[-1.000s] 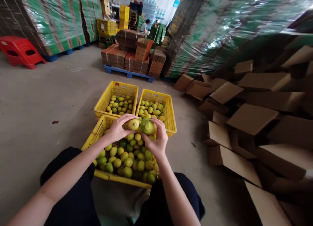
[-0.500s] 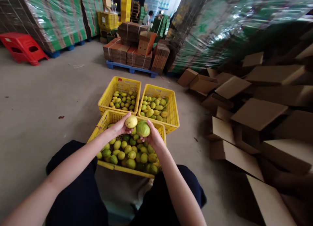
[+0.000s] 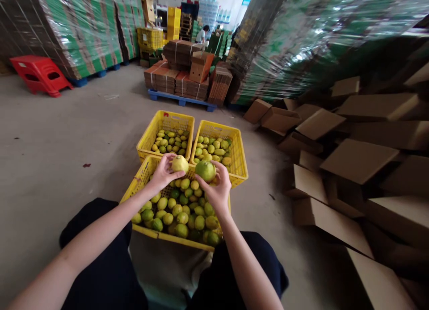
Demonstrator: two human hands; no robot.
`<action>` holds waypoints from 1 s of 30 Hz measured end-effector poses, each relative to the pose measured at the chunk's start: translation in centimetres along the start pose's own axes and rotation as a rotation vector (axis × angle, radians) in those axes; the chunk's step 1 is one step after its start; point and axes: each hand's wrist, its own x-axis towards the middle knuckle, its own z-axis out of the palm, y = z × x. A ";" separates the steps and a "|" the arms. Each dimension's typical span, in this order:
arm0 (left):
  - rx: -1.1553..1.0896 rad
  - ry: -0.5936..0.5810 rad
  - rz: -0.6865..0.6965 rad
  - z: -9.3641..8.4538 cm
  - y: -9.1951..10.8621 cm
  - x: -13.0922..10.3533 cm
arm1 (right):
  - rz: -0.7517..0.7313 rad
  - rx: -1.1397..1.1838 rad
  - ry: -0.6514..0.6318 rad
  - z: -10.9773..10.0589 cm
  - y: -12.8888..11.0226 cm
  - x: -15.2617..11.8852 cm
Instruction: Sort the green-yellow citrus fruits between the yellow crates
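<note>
A pale yellow lemon is gripped in the fingers of my left hand. Just to its right, my right hand has its fingers and thumb around a larger green lemon. Both fruits are held apart, above the far side of the nearest yellow crate. That crate holds many green and yellow lemons. Two more yellow crates stand behind it: the left one with mostly yellow lemons, the right one with yellow and greenish ones.
Empty cardboard boxes lie heaped on the right. Ahead, a blue pallet carries bundled flat cartons. A red stool stands at the left, near wrapped green stacks. A person is in the far background.
My hands have moved a little apart, and the two lemons with them. Both fruits have been turned in the fingers. The view has tilted slightly upward.
</note>
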 end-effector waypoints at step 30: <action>0.065 -0.142 -0.369 -0.6 -0.2 -1.6 | 0.737 0.570 -0.325 2.9 0.6 -1.7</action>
